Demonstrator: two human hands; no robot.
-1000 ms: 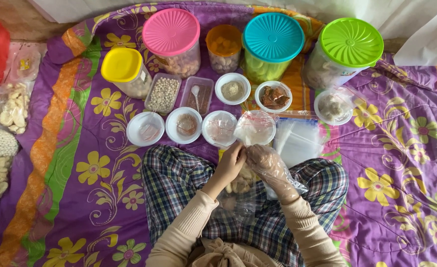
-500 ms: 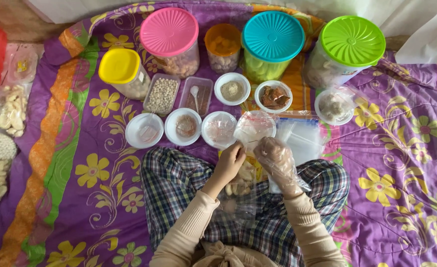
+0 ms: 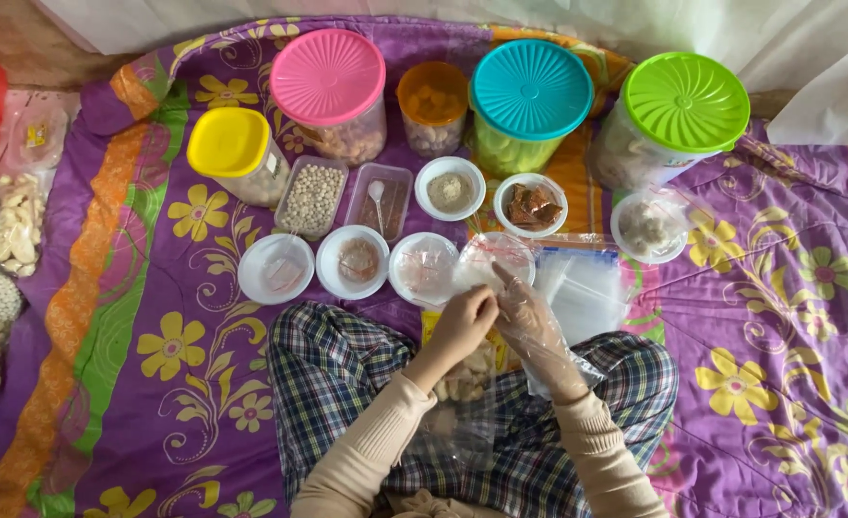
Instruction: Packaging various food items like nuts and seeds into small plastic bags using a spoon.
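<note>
Fingers of my bare left hand [image 3: 462, 321] and plastic-gloved right hand [image 3: 529, 317] pinch a small clear zip bag [image 3: 486, 259] together, just short of the white bowls' [image 3: 424, 269] near rims, open quilt [image 3: 779, 317] either side.

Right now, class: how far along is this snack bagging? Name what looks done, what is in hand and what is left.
Done: a clear bag of pale pieces already lies on the lap. In hand: the bare left hand and gloved right hand pinch a small clear bag over the bowls. Left: a stack of unfilled bags waits, and five lidded jars, such as the pink-lidded jar, hold snacks.
</note>
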